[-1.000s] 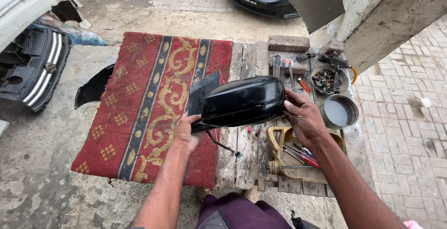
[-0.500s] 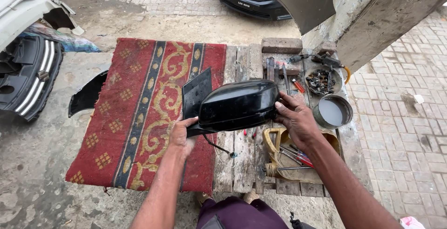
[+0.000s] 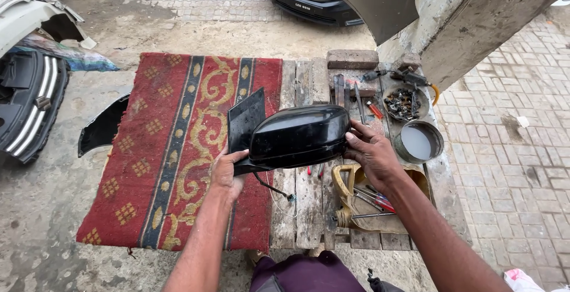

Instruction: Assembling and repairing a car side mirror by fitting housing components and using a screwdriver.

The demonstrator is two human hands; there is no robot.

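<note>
Outdoors, a wooden bench [image 3: 303, 209] carried a red patterned rug [image 3: 172, 149] on its left half. Above it was a glossy black car side mirror [image 3: 297, 136], housing intact, wire hanging below. Left hand [image 3: 225, 173] gripped its near-left base; right hand [image 3: 371, 152] clasped its right end.

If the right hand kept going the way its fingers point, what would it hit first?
The right hand points leftward, already against the black car side mirror, so the mirror housing comes first; beyond it probably the left hand.
</note>
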